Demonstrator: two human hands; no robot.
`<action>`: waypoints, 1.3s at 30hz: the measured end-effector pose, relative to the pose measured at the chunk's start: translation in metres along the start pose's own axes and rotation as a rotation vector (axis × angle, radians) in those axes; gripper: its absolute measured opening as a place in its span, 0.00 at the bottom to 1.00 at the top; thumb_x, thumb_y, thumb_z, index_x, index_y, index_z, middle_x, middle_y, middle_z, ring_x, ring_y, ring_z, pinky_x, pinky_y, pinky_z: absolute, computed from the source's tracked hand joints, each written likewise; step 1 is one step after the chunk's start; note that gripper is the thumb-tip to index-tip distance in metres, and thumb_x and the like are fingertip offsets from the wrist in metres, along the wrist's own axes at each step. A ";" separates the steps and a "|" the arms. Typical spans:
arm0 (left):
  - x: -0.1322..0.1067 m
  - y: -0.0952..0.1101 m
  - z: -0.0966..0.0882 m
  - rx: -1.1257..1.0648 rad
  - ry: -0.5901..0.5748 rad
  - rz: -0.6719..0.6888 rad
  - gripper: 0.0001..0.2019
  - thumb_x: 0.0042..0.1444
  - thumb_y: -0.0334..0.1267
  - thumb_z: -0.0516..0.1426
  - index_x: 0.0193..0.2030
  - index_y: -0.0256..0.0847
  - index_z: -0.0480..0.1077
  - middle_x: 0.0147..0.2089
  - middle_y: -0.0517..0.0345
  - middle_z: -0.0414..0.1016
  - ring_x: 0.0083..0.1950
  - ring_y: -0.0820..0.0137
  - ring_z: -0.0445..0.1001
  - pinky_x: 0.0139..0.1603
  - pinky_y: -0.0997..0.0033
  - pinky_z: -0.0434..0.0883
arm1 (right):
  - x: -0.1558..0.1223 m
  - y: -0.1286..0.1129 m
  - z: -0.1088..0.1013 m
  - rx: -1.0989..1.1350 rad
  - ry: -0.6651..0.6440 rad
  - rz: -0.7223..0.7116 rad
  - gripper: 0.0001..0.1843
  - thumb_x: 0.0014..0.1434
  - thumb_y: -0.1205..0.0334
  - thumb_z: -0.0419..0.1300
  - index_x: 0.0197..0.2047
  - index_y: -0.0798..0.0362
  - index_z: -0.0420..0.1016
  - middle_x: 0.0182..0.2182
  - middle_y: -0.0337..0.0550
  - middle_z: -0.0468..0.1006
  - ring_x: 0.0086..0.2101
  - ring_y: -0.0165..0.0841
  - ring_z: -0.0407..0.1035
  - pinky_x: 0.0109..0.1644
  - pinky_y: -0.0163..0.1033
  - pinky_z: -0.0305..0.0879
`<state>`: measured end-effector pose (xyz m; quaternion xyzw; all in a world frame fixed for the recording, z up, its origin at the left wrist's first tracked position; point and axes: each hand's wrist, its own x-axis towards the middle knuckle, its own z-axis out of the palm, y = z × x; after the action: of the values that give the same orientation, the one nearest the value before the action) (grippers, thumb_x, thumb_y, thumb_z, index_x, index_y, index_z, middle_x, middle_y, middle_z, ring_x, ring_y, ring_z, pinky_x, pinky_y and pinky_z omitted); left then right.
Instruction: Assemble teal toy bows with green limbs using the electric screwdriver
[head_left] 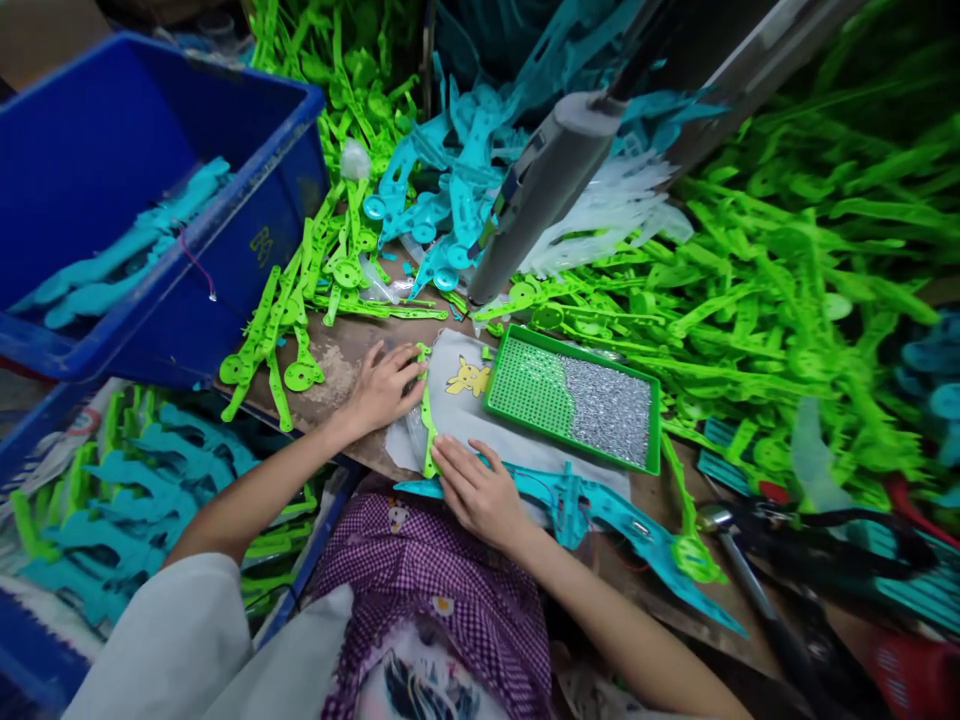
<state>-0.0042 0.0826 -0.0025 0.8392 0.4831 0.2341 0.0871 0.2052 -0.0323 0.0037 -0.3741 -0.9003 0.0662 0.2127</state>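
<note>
A narrow bright-green plastic strip point(428, 425) stands on edge or lies lengthwise between my hands, at the left border of a pale cloth point(450, 375) with a yellow cartoon figure. My left hand point(386, 388) has its fingers closed at the strip's far part. At its near end, the fingertips of my right hand point(480, 492) press on the strip; their undersides are hidden. Under and beside the right hand lies a long blue bow-shaped plastic part point(577, 505), with thin red wire along it. A green tray point(517, 395) of small silvery screws sits right of the strip.
A grey post-like tool point(536, 205) rises behind the cloth. Heaps of green parts point(780, 290) and blue parts point(465, 150) cover the back and right. Blue bins point(292, 170) stand left, holding parts. A metal-headed hand tool point(739, 560) lies at right.
</note>
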 end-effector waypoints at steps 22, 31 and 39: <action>-0.004 -0.006 0.003 -0.059 -0.041 -0.078 0.15 0.59 0.45 0.56 0.51 0.47 0.72 0.61 0.49 0.68 0.62 0.55 0.65 0.65 0.43 0.47 | 0.131 0.139 -0.074 0.895 0.853 0.653 0.23 0.57 0.40 0.51 0.36 0.53 0.71 0.16 0.31 0.64 0.19 0.26 0.66 0.24 0.34 0.64; -0.004 -0.008 0.006 -0.039 -0.048 -0.078 0.16 0.57 0.45 0.56 0.51 0.47 0.72 0.62 0.48 0.68 0.60 0.56 0.67 0.65 0.43 0.49 | 0.114 0.150 -0.057 0.822 0.954 0.656 0.30 0.55 0.31 0.46 0.34 0.50 0.68 0.16 0.31 0.62 0.14 0.25 0.61 0.17 0.34 0.55; -0.003 -0.008 0.005 -0.012 -0.039 -0.088 0.15 0.57 0.45 0.57 0.50 0.47 0.72 0.62 0.47 0.66 0.62 0.55 0.65 0.64 0.43 0.49 | 0.110 0.155 -0.054 0.866 0.989 0.605 0.26 0.57 0.34 0.49 0.31 0.50 0.69 0.16 0.31 0.62 0.14 0.25 0.61 0.17 0.33 0.55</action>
<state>-0.0089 0.0843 -0.0107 0.8210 0.5162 0.2168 0.1118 0.2589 0.1529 0.0457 -0.4751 -0.4489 0.2960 0.6965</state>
